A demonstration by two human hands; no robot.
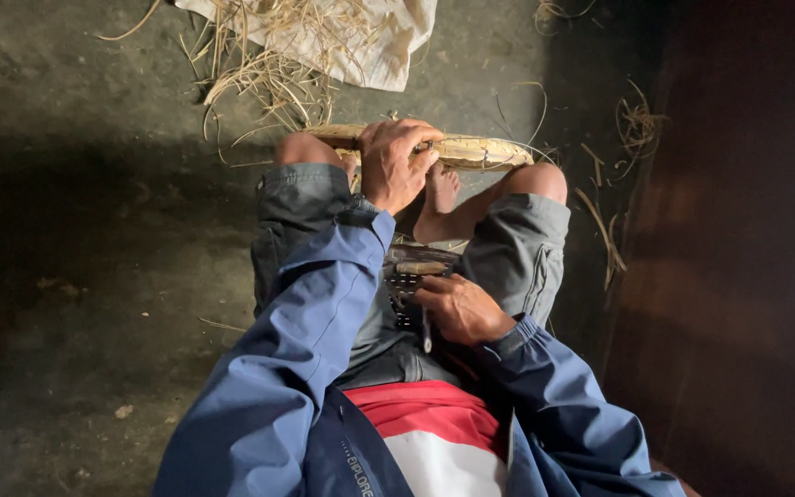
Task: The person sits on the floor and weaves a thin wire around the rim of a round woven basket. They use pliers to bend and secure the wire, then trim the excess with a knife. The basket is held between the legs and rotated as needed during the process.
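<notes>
I see loose straw (pixel 264 69) scattered over a white cloth (pixel 374 41), grey concrete floor (pixel 94 221), dark wooden panel (pixel 738 248) at right

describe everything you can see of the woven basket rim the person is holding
The woven basket rim is a pale, straw-coloured band of bound fibre strips, curved and lying across the person's knees, seen edge-on. The left hand grips over its middle, hiding that part. Nearer the body, a darker woven part sits in the lap, where the right hand rests on it. A bare foot shows just behind the rim.
</notes>
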